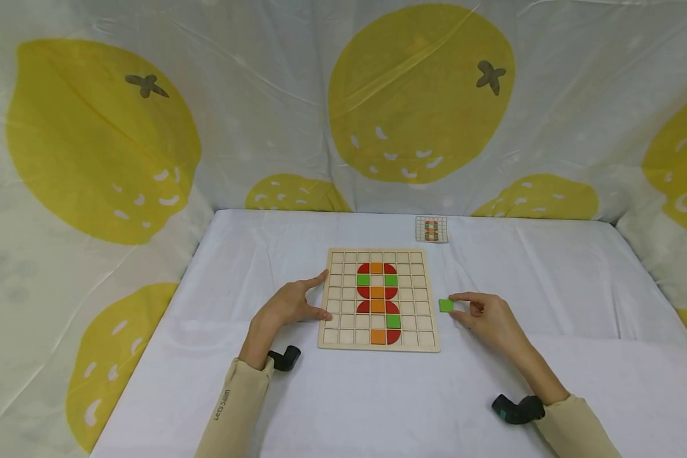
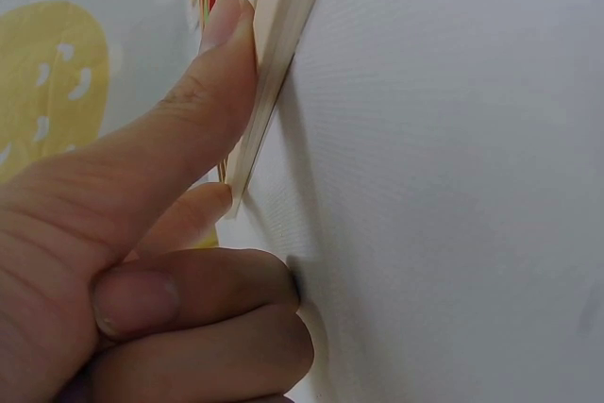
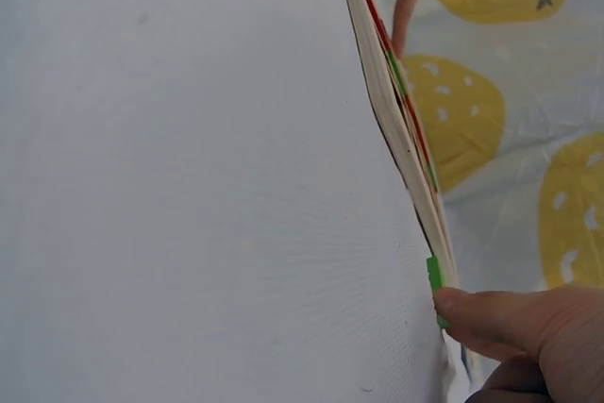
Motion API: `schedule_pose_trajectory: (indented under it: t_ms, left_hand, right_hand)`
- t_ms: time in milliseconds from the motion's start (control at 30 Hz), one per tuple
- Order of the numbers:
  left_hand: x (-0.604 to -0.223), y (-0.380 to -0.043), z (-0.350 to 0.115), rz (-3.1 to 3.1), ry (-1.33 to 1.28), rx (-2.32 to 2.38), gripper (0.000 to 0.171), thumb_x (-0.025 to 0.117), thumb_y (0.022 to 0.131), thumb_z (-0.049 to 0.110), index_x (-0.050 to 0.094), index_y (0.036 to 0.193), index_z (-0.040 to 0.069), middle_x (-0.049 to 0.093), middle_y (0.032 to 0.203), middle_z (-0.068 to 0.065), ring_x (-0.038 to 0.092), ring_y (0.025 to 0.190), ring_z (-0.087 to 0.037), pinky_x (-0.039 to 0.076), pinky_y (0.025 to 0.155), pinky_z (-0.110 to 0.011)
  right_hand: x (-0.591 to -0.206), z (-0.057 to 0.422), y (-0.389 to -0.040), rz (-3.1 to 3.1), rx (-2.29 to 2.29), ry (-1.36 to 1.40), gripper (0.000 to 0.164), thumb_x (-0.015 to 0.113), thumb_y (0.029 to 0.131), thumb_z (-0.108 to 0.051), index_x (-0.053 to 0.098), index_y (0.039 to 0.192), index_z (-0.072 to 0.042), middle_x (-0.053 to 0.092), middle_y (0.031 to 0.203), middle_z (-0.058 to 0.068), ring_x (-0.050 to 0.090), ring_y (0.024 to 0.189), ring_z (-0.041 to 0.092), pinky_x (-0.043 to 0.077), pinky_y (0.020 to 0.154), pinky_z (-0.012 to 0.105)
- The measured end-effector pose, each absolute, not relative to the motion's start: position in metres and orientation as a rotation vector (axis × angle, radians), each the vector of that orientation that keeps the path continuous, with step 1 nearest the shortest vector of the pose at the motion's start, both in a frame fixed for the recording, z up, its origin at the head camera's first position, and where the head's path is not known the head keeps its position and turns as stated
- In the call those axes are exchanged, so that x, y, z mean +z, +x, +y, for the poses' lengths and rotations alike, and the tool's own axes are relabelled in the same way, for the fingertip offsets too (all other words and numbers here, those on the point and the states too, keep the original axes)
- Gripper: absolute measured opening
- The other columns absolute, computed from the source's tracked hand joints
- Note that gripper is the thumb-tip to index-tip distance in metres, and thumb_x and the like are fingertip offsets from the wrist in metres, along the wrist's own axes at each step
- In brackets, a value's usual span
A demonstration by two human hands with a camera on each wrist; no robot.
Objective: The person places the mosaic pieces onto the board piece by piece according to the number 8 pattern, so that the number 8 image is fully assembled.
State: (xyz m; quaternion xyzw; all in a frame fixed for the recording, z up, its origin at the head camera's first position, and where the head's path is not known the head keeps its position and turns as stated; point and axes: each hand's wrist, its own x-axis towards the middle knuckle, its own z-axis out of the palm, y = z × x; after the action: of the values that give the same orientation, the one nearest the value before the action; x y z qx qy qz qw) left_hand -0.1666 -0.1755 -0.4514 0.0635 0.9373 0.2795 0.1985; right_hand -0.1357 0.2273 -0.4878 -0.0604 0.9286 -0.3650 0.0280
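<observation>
A wooden grid board [image 1: 343,323] lies on the white cloth, bearing red, orange and green pieces that form a figure like an 8 with a gap at its lower left. My left hand [image 1: 288,304] is at the board's left side, thumb and index finger spread and touching its edge. In the left wrist view that thumb [image 2: 203,73] rests against the rim while the other fingers fold below. Just off the board's right edge, my right hand [image 1: 486,316] pinches a green square tile [image 1: 446,306] between thumb and index finger. The same tile [image 3: 434,276] shows edge-on in the right wrist view.
Behind the board, toward its right, lies a small card [image 1: 432,229] printed with a similar 8 on a grid. A white curtain with yellow lemons [image 1: 420,95] hangs around the table's back and sides. Black wrist cameras [image 1: 518,409] are worn on both arms.
</observation>
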Motion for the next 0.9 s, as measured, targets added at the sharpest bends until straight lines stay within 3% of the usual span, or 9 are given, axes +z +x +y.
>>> schedule_pose_trajectory:
  t_ms: [533,900]
  left_hand:
    - [-0.451,-0.166,-0.176,2.617,0.18,0.782,0.104,0.089,0.08,0.039,0.029,0.164,0.028,0.042,0.162,-0.02,0.04,0.151,-0.039,0.041,0.118,-0.057]
    - [-0.453,-0.167,-0.177,2.615,0.187,0.788,0.103,0.089,0.08,0.039,0.03,0.164,0.028,0.042,0.162,-0.02,0.041,0.151,-0.039,0.041,0.118,-0.057]
  right_hand:
    - [-0.486,0.219,-0.136,2.888,-1.191,-0.19,0.028,0.084,0.087,-0.019,0.08,0.112,-0.007,0.027,0.057,-0.008,0.024,0.056,0.005,0.023,0.052,0.022]
    - [-0.48,0.177,-0.13,2.755,-1.314,-0.282,0.027,0.087,0.084,-0.019,0.081,0.108,-0.008,0.026,0.056,-0.008,0.022,0.054,0.005,0.019,0.051,0.021]
